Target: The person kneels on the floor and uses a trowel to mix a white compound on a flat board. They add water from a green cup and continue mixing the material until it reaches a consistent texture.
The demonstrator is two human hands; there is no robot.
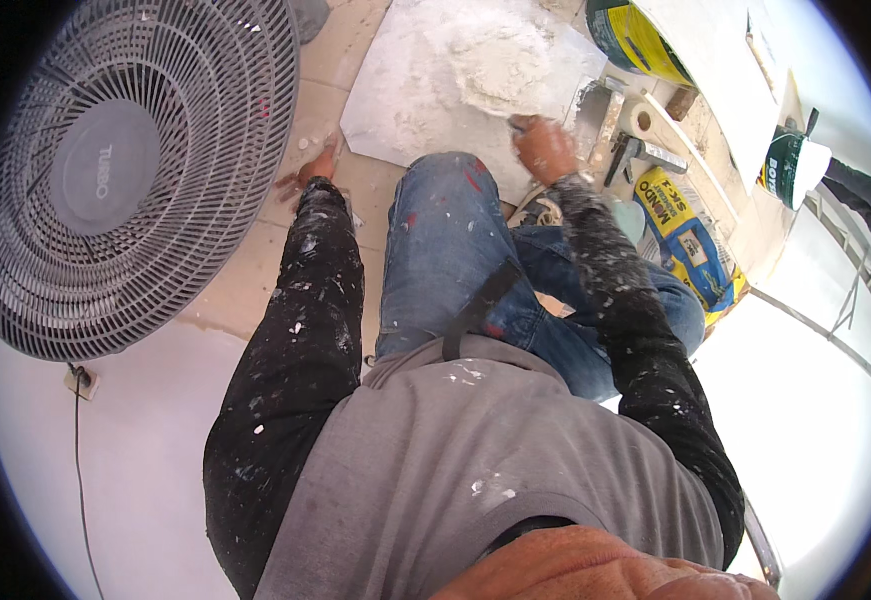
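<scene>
A flat white board [398, 82] lies on the tiled floor before me, with a mound of off-white powder or paste [503, 67] on it. My right hand [545, 148] is at the near right part of the board, at the mound's edge. Its fingers are curled and blurred, and what they hold, possibly a thin tool, is unclear. Beside the board, at its left, my left hand [317, 163] rests low over the tiles with its fingers spread, near the fan's rim, and nothing shows in it. White specks cover both dark sleeves.
A large grey fan [105, 165] fills the left. To the right are a green and yellow bucket [638, 41], a tape roll [639, 120], a caulking gun [641, 154], a blue and yellow bag [694, 244] and a dark green tub [784, 165]. A cord [78, 450] hangs from an outlet.
</scene>
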